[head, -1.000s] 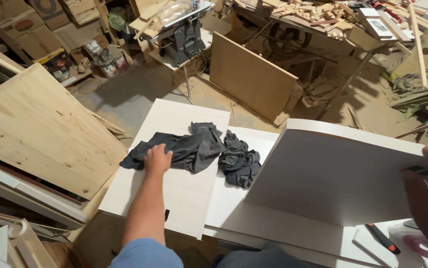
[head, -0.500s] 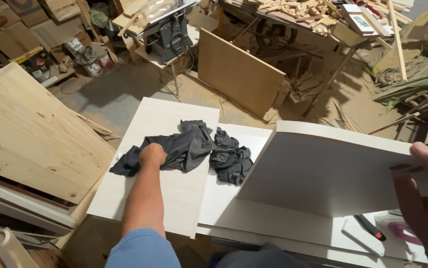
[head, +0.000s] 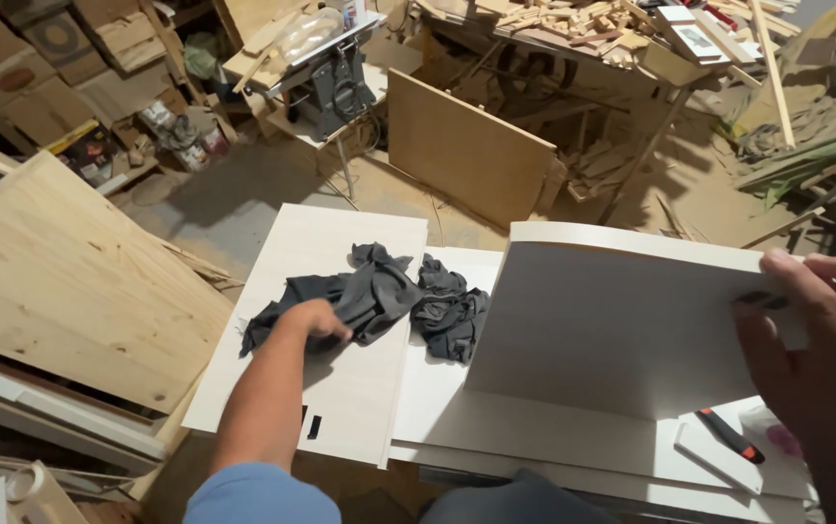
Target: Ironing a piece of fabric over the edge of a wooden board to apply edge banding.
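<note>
**Left hand on the rag, right hand tilting the panel**

Head view: Your left hand [head: 319, 320] reaches forward and rests on a crumpled dark grey cloth rag [head: 374, 296], its fingers curled down into the fabric and gripping a fold. The rag lies across the seam between two flat white laminated boards: a pale rectangular board [head: 340, 388] on the left and a second white board [head: 457, 408] beside it, both lying on the counter. A second bunched part of the dark cloth [head: 449, 312] sits just right of your hand, on the second board.

Your right hand [head: 820, 354] holds the upper right corner of a large white panel with a rounded edge [head: 612, 330], fingers spread over its face, the thumb hidden behind it. The panel stands tilted up from the boards, its lower edge resting on them. Below your right hand lies a black-and-red marker pen [head: 728, 437]. A light pine board [head: 59, 291] leans on the left, well apart from the rag.
</note>
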